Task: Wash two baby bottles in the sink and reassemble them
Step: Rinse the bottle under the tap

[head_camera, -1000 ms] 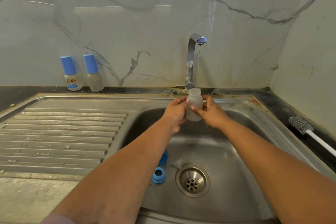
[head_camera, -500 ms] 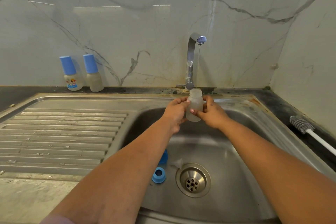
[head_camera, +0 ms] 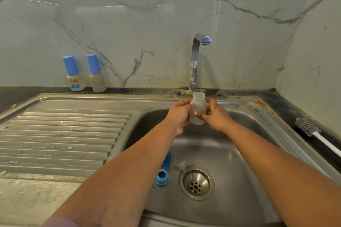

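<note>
An open, frosted baby bottle (head_camera: 199, 105) stands upright over the sink (head_camera: 254, 153) under a thin stream of water from the tap (head_camera: 196, 57). My left hand (head_camera: 178, 116) grips its left side and my right hand (head_camera: 215, 115) grips its right side, thumb across the front. On the sink floor lie a blue screw ring (head_camera: 161, 177), a second blue part (head_camera: 167, 158) half hidden by my left arm, and a clear teat (head_camera: 180, 164). Two assembled bottles with blue caps, one printed (head_camera: 73, 74) and one plain (head_camera: 96, 73), stand against the wall at the back left.
A ribbed steel draining board (head_camera: 60, 138) lies left of the basin. The drain (head_camera: 196, 182) sits at the basin's middle front. A white-handled bottle brush (head_camera: 311, 132) lies on the dark counter at the right. Marble walls close the back and the right.
The bottle stays under the water stream between both hands. My right thumb has slid slightly across its front; nothing else has moved.
</note>
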A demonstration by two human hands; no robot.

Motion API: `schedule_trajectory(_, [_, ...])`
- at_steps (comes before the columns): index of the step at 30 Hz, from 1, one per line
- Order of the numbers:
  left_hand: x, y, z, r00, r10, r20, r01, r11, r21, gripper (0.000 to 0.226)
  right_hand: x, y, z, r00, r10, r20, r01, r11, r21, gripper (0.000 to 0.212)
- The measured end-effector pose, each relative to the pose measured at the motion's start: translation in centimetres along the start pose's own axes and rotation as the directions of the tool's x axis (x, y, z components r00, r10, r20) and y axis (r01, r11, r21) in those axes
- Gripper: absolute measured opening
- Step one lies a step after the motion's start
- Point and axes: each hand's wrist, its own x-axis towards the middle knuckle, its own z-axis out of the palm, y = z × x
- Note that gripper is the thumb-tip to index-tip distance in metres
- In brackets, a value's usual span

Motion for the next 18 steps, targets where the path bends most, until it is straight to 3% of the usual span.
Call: schedule_trajectory(18, [-0.29,-0.13,-0.01,1.000,-0.009,-0.015,0.010,1.000,0.026,0.023,-0.04,0.11,0.30,1.000,0.016,0.014,-0.016,1.000,-0.017,0.068])
